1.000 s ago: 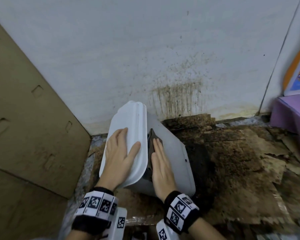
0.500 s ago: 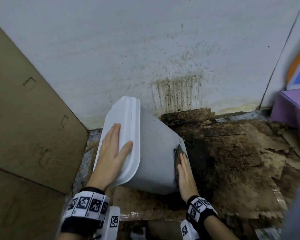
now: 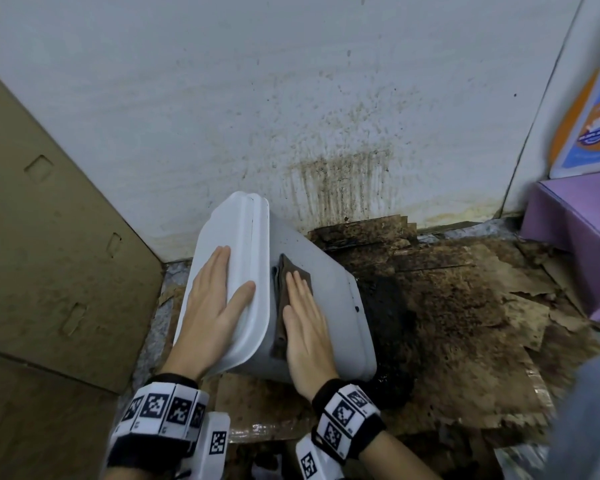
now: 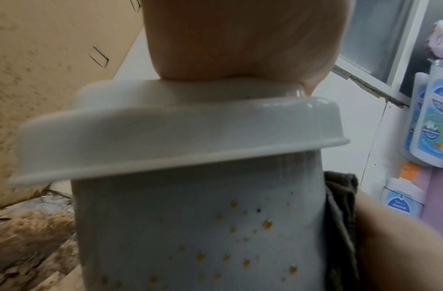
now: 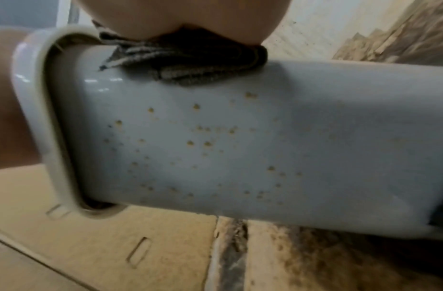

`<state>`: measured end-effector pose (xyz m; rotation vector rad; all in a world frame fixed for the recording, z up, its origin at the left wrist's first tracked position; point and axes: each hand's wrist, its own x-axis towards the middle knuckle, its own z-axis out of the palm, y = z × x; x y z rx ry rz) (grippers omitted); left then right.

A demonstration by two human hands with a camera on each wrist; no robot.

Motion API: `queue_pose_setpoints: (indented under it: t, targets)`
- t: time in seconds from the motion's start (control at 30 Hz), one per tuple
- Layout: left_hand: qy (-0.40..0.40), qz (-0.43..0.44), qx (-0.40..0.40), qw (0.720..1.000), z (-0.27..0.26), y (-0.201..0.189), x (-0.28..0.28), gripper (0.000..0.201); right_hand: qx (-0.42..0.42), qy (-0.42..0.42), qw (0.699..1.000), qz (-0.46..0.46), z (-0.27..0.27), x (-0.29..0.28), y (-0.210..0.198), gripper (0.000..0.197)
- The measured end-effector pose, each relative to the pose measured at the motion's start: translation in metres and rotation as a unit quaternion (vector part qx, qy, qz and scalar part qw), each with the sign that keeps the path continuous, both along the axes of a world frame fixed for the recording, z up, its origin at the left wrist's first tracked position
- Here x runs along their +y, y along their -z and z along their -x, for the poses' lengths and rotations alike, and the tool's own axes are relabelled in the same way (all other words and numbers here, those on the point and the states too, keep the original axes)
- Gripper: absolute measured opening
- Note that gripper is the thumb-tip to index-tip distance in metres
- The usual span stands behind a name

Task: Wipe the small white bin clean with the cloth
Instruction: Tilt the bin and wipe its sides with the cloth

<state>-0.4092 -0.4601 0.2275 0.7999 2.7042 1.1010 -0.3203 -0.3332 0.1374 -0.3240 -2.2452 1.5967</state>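
Left hand [image 3: 219, 306] lies flat, fingers spread, on the lid [image 3: 234, 271] of the small white bin [image 3: 329, 299], which is tipped over on stained cardboard [image 3: 465, 306] by the wall [image 3: 291, 98]. Right hand [image 3: 305, 327] presses a dark cloth [image 3: 286, 271] flat against the top side, right next to the lid. Bin looks like light, stiff, slick plastic, so I'd brace it at the lid rim. Brown specks [image 5: 198, 141] dot the near side.

Each bare forearm wears a black wristband [image 3: 347, 422] ringed with white blocks printed with black square-patterned markers.
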Motion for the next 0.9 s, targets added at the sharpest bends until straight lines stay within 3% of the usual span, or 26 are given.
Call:
queue_pose_setpoints:
  t: [0.17,0.33,0.43,0.73,0.9]
  targets:
    - [0.001,-0.004,0.007,1.0,-0.002,0.0,0.001,0.077,0.029,0.012,0.998,-0.049,-0.013,0.023,0.033,0.054]
    - [0.002,-0.027,-0.01,1.0,-0.002,0.0,-0.004,0.076,-0.054,0.068,0.996,0.036,-0.027,0.046,0.09,0.047]
    - [0.002,-0.033,-0.014,0.999,-0.002,0.0,-0.006,0.075,-0.088,0.1,0.987,0.087,-0.028,0.051,0.104,0.043]
    - [0.006,-0.028,-0.012,1.0,0.0,0.002,-0.006,0.075,-0.141,0.125,0.978,0.093,-0.021,0.053,0.101,0.048]
    - [0.007,-0.024,-0.006,1.0,0.002,0.002,-0.006,0.081,-0.09,0.081,0.99,0.076,-0.007,0.027,0.056,0.043]
